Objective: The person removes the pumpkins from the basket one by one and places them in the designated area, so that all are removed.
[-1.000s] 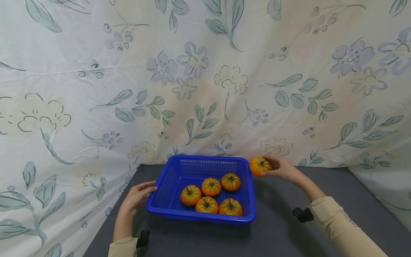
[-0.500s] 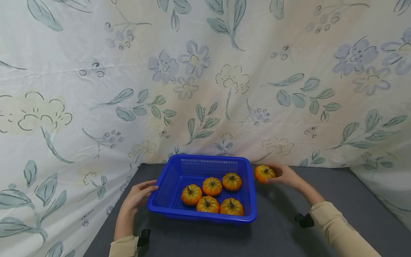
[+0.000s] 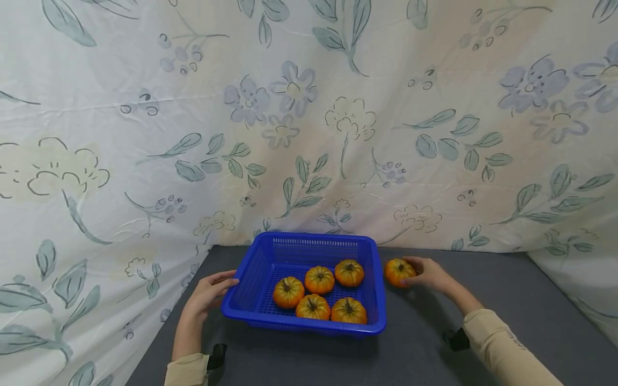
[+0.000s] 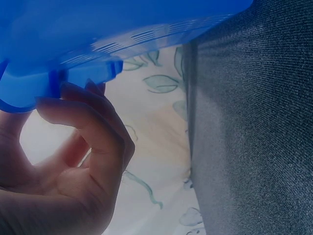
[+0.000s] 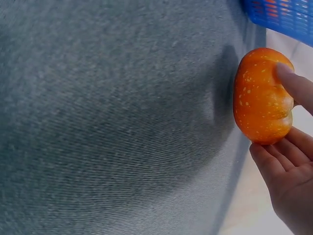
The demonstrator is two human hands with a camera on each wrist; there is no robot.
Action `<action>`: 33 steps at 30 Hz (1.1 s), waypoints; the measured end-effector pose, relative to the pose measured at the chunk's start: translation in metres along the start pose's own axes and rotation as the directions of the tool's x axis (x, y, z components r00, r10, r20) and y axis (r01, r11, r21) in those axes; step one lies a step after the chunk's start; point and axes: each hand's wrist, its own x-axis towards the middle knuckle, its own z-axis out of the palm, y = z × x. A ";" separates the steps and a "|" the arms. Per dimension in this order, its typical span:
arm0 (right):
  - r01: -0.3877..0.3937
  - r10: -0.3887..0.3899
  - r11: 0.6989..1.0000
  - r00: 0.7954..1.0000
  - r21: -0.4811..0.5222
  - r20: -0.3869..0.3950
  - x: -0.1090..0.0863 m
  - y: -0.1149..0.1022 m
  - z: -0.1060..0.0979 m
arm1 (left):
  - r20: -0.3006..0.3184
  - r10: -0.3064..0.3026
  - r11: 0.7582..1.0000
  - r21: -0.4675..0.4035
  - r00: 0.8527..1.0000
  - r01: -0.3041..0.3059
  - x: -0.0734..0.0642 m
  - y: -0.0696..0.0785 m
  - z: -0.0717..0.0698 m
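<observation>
A blue plastic basket point(image 3: 241, 316) with slotted walls holds several small orange pumpkins point(image 3: 288, 292). At its left side, my left hand point(image 3: 210, 295) grips the rim, the thumb over the top and curled fingers under the edge in the left wrist view. Just outside the basket's right wall, my right hand point(image 3: 431, 276) holds another orange pumpkin point(image 3: 398, 272), stem up. In the right wrist view the thumb presses one side of this speckled pumpkin point(image 5: 261, 98) and the fingers support the other, close over the table.
The basket stands on a dark grey cloth-covered table point(image 3: 309, 364). Behind and to the left hangs a white floral curtain point(image 3: 299, 134), meeting the table's far edge. Black wrist straps point(image 3: 456, 339) show near both sleeves.
My right hand has lowered the pumpkin from beside the basket's back right corner, down and slightly toward me and to the right. The left hand stays on the rim.
</observation>
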 end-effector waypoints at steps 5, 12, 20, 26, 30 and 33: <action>-0.032 0.032 0.999 0.999 -0.001 0.014 -0.002 0.004 0.002 | 0.000 0.003 1.000 -0.003 1.000 -0.003 0.001 -0.001 0.001; -0.055 0.055 0.998 0.998 -0.003 0.015 -0.003 0.005 0.003 | 0.001 -0.003 1.000 -0.011 1.000 0.003 0.000 -0.001 0.000; -0.056 0.056 0.998 0.998 0.013 0.009 -0.002 0.004 0.004 | 0.005 -0.005 1.000 -0.017 1.000 0.005 0.000 0.000 0.000; -0.068 0.068 0.998 0.998 -0.016 0.018 -0.001 0.002 0.001 | 0.003 -0.003 1.000 -0.013 1.000 0.003 -0.001 0.000 0.000; -0.073 0.073 0.997 0.997 -0.035 0.011 0.003 -0.003 -0.004 | 0.004 -0.004 1.000 -0.015 1.000 0.004 -0.001 0.001 0.001; -0.062 0.063 0.997 0.998 -0.035 0.010 0.005 -0.009 -0.009 | 0.004 -0.002 1.000 -0.017 1.000 0.002 0.000 0.001 0.001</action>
